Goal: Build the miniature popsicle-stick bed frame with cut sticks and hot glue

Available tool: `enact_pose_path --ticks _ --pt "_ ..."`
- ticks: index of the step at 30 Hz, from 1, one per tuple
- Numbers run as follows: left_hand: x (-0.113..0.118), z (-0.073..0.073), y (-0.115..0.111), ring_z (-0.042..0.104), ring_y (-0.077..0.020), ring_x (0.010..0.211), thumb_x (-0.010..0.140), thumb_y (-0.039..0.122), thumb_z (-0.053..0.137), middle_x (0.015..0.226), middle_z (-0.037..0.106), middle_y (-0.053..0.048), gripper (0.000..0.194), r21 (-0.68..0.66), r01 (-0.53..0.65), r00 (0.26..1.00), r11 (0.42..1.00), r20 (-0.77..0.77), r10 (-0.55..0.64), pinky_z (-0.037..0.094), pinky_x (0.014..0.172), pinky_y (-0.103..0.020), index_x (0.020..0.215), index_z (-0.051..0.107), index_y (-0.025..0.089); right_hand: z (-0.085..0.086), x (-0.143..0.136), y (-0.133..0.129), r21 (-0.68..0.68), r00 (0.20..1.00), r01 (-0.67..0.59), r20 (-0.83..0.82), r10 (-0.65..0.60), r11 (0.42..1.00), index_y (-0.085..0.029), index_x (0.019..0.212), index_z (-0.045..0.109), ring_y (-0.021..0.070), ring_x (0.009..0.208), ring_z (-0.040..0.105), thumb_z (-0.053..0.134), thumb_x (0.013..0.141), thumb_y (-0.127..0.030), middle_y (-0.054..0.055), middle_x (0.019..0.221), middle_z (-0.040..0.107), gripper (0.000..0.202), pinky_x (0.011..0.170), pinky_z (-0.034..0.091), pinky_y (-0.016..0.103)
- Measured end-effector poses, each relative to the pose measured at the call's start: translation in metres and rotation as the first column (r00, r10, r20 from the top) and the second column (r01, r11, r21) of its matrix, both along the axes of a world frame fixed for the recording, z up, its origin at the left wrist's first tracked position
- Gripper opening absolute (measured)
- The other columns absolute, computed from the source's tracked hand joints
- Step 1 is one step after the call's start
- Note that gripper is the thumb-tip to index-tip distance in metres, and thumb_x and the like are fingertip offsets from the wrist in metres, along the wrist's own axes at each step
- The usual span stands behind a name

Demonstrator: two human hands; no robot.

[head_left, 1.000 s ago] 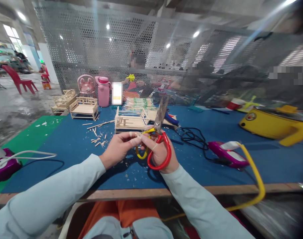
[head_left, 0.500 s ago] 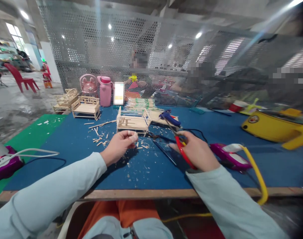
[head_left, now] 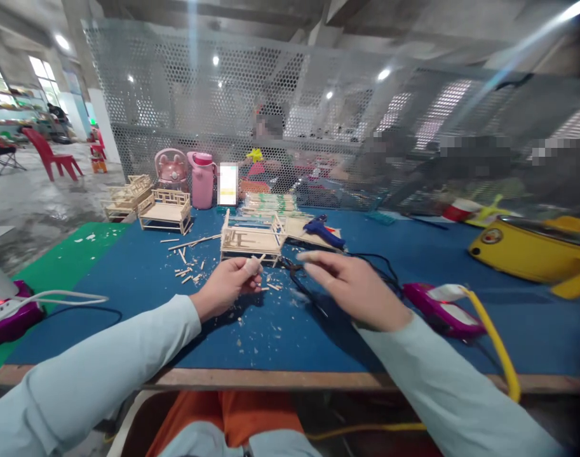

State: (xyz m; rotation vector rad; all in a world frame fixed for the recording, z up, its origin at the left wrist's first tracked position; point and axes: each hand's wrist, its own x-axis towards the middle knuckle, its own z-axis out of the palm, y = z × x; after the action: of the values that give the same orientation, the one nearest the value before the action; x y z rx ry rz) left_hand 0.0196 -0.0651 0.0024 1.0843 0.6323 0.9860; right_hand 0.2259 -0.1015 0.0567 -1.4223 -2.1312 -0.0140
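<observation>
My left hand [head_left: 230, 282] pinches a short wooden stick [head_left: 262, 258] between thumb and fingers; its thumb has a pale wrapping. Just beyond stands a miniature bed-like wooden frame [head_left: 254, 241]. My right hand [head_left: 356, 285] is open above the mat, fingers stretched toward the left, holding nothing visible. Below its fingertips lies a dark, slim tool [head_left: 311, 298], blurred and partly covered. A blue glue gun [head_left: 324, 231] rests behind that hand, on a pale wooden piece. Cut stick bits [head_left: 187, 274] are scattered left of the frame.
Finished-looking wooden frames [head_left: 164, 211] stand at the back left, near a pink bottle [head_left: 202, 181] and a lit phone [head_left: 227, 184]. Purple power strips [head_left: 442, 311] with cables lie on both sides. A yellow pot [head_left: 518, 251] sits at right. A perforated metal screen [head_left: 199, 95] rises behind.
The red-handled cutting tool has left my right hand, which has opened and moved slightly left. My left hand stays near the frame, and the stick in it now shows.
</observation>
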Motion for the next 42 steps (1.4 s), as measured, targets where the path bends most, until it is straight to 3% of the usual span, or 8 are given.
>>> enact_pose_path --ticks 6,20,24,28,33,36,39,42 --pt "-0.004 -0.001 0.002 0.048 -0.0048 0.049 0.062 0.052 0.069 0.057 0.053 0.002 0.044 0.064 0.039 0.999 0.997 0.006 -0.039 0.043 0.056 -0.02 0.064 0.054 0.011 -0.007 -0.053 0.025 -0.195 0.876 -0.373 -0.396 0.275 0.907 -0.016 0.081 0.066 0.0153 0.072 0.06 0.053 0.081 -0.033 0.002 0.077 0.068 0.021 0.07 0.047 0.029" --pt "-0.007 0.003 -0.001 0.051 -0.0056 0.058 0.063 0.046 0.071 0.066 0.058 0.0 0.038 0.019 0.11 0.99 0.994 0.092 -0.111 0.046 0.063 -0.021 0.072 0.059 0.011 -0.035 -0.057 0.034 -0.224 0.519 -0.53 -0.849 0.104 0.818 -0.018 0.069 0.063 0.011 0.061 0.054 0.066 0.069 -0.041 -0.001 0.067 0.061 0.024 0.065 0.044 0.026" --pt "-0.006 0.0 0.001 0.048 -0.0066 0.052 0.072 0.053 0.058 0.063 0.057 0.001 0.041 0.138 -0.02 0.983 0.99 -0.179 0.045 0.041 0.054 -0.02 0.078 0.059 0.012 -0.034 -0.054 0.045 -0.193 0.688 -0.32 -0.72 0.087 0.928 -0.017 0.066 0.06 0.0114 0.058 0.051 0.061 0.071 -0.04 -0.001 0.062 0.059 0.024 0.061 0.041 0.025" --pt "-0.012 0.001 0.005 0.043 -0.0076 0.051 0.083 0.045 0.045 0.057 0.052 0.002 0.036 0.49 -0.228 0.836 0.842 -0.344 0.427 0.035 0.05 -0.021 0.072 0.057 0.013 -0.033 -0.053 0.062 -0.017 0.943 0.031 -0.331 -0.035 0.999 -0.016 0.063 0.061 0.0122 0.055 0.048 0.055 0.076 -0.033 0.0 0.056 0.057 0.023 0.057 0.034 0.024" --pt "-0.031 0.019 0.034 0.054 -0.0137 0.078 0.081 0.023 0.047 0.091 0.06 -0.006 0.028 0.781 -0.401 0.65 0.48 -0.127 0.749 0.043 0.068 -0.026 0.108 0.049 0.014 -0.033 -0.059 0.072 0.034 0.989 0.12 -0.095 -0.117 0.992 -0.018 0.074 0.065 0.0143 0.059 0.054 0.049 0.081 -0.029 0.003 0.064 0.063 0.021 0.058 0.033 0.024" --pt "-0.041 0.037 0.056 0.051 -0.0186 0.106 0.071 0.009 0.05 0.111 0.058 -0.01 0.046 0.907 -0.139 0.665 0.397 -0.212 0.716 0.037 0.093 -0.035 0.116 0.044 0.015 -0.033 -0.06 0.073 0.035 0.99 0.135 -0.033 -0.134 0.99 -0.019 0.079 0.066 0.016 0.065 0.057 0.048 0.083 -0.029 0.004 0.071 0.067 0.021 0.06 0.034 0.024" --pt "-0.043 0.05 0.071 0.052 -0.0225 0.111 0.067 0.01 0.053 0.115 0.059 -0.01 0.057 0.833 0.255 0.616 0.491 -0.531 0.582 0.022 0.104 -0.049 0.122 0.039 0.017 -0.033 -0.059 0.073 0.024 0.991 0.129 0.02 -0.129 0.991 -0.019 0.082 0.065 0.0168 0.067 0.058 0.047 0.084 -0.031 0.004 0.073 0.068 0.021 0.06 0.034 0.024" --pt "-0.037 0.055 0.079 0.053 -0.0246 0.111 0.07 0.018 0.056 0.113 0.061 -0.009 0.059 0.737 0.468 0.493 0.487 -0.675 0.548 0.011 0.104 -0.057 0.125 0.035 0.019 -0.034 -0.058 0.074 0.03 0.989 0.132 0.057 -0.133 0.991 -0.019 0.085 0.064 0.0174 0.068 0.059 0.045 0.086 -0.031 0.005 0.074 0.068 0.022 0.06 0.033 0.024"
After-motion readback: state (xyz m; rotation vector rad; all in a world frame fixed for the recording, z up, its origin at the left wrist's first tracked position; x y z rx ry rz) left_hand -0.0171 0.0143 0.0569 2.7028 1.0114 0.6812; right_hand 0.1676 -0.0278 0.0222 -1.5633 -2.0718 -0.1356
